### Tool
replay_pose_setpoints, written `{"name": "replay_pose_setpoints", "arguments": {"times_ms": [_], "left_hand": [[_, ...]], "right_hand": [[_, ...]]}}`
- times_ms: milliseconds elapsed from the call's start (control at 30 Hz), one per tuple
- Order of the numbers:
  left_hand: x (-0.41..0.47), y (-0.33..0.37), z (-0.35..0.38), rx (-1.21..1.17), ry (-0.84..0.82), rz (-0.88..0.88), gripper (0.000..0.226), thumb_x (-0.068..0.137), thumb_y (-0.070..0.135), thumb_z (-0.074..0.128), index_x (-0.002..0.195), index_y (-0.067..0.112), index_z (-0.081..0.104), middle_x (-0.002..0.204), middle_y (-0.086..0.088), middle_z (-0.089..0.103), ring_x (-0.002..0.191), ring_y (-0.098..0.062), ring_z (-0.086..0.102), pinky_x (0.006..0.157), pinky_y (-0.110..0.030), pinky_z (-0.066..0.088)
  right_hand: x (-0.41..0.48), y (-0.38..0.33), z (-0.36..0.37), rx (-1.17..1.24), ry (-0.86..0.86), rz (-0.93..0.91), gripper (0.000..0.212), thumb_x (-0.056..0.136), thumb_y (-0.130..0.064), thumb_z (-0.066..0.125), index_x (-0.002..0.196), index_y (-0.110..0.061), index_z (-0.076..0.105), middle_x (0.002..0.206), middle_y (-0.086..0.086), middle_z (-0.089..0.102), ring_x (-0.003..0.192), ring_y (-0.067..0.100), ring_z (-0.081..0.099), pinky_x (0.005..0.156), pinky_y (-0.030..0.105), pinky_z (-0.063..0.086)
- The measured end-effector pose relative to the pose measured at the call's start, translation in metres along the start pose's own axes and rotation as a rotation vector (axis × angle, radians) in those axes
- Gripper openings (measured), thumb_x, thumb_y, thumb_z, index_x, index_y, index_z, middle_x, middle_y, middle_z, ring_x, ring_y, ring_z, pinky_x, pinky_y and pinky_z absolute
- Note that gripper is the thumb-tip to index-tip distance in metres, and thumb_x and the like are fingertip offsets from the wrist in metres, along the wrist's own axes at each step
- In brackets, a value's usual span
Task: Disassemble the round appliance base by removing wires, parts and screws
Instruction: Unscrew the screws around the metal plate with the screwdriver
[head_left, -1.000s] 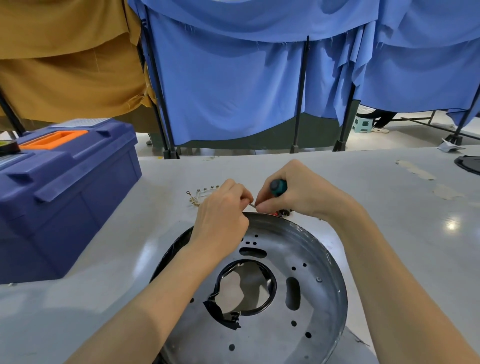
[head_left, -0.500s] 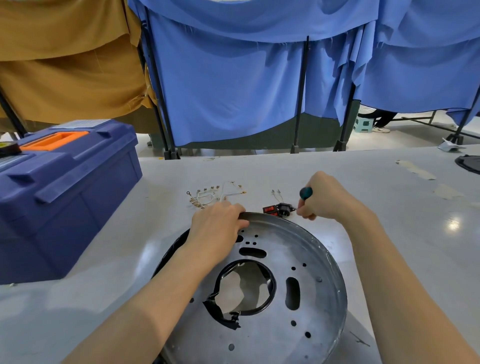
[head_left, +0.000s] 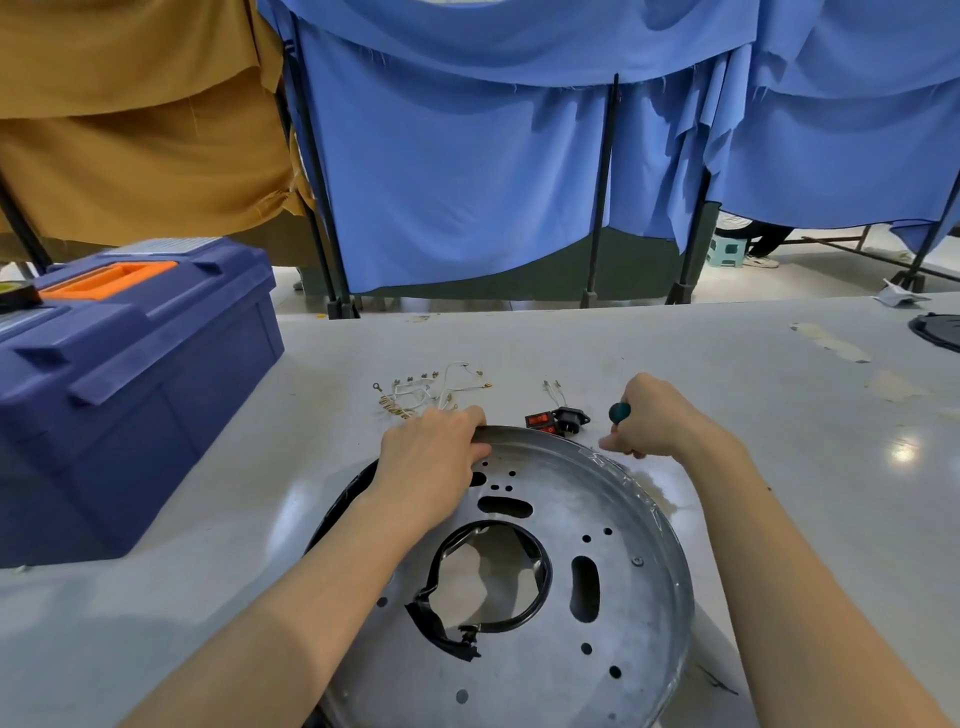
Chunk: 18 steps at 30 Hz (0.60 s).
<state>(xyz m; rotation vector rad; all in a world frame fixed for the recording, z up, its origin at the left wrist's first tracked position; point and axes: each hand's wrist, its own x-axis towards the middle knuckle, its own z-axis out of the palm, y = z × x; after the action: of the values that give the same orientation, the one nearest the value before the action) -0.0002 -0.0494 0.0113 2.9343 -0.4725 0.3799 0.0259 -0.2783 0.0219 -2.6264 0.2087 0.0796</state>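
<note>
Head view: the round appliance base (head_left: 571, 597) lies on the table (head_left: 779, 415), its far rim gripped by the left hand (head_left: 436, 457). The right hand (head_left: 654, 421) is closed around a teal-handled screwdriver (head_left: 619, 413) just beside the rim. To go well, the left should pin the base flat while the tip seats squarely in each screw head before turning. Removed wires (head_left: 426, 389) and a socket-and-switch part (head_left: 558, 420) lie beyond. No readable writing or brand shows.
</note>
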Motion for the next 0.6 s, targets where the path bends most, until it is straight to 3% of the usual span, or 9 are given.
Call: {"name": "replay_pose_setpoints", "arguments": {"times_ms": [100,300,433,600], "left_hand": [[0.001,0.0,-0.001,0.007,-0.015,-0.008,0.023,0.1,0.036,0.046,0.115,0.021,0.055,0.106,-0.003,0.065,0.096,-0.027,0.058,0.067,-0.033,0.036],[0.0,-0.003,-0.005,0.045,-0.039,-0.073,0.02,0.1,0.033,0.047,0.112,0.018,0.054,0.105,-0.006,0.061,0.094,-0.028,0.057,0.067,-0.033,0.033],[-0.002,-0.006,-0.01,0.059,-0.078,-0.121,0.02,0.1,0.032,0.049,0.111,0.016,0.054,0.109,-0.007,0.06,0.097,-0.03,0.057,0.068,-0.034,0.034],[-0.002,-0.01,-0.025,0.065,-0.207,-0.191,0.019,0.097,0.032,0.054,0.096,0.015,0.045,0.096,-0.006,0.047,0.086,-0.026,0.045,0.073,-0.034,0.036]], "right_hand": [[-0.009,-0.008,-0.018,0.065,-0.026,-0.073,0.029,0.081,-0.024,0.078,0.08,0.002,0.065,0.065,0.009,0.069,0.055,0.016,0.063,0.048,0.022,0.041],[-0.037,-0.027,-0.044,0.003,-0.297,-0.197,0.038,0.073,-0.04,0.082,0.073,-0.004,0.073,0.061,0.005,0.072,0.046,0.014,0.053,0.044,0.021,0.039],[-0.042,-0.034,-0.043,-0.097,-0.412,-0.157,0.034,0.069,-0.033,0.086,0.079,-0.003,0.073,0.062,0.005,0.072,0.047,0.016,0.048,0.043,0.02,0.037],[-0.037,-0.038,-0.033,-0.09,-0.35,-0.195,0.026,0.071,-0.022,0.085,0.076,-0.002,0.07,0.057,0.003,0.068,0.049,0.017,0.049,0.049,0.025,0.04]]}}
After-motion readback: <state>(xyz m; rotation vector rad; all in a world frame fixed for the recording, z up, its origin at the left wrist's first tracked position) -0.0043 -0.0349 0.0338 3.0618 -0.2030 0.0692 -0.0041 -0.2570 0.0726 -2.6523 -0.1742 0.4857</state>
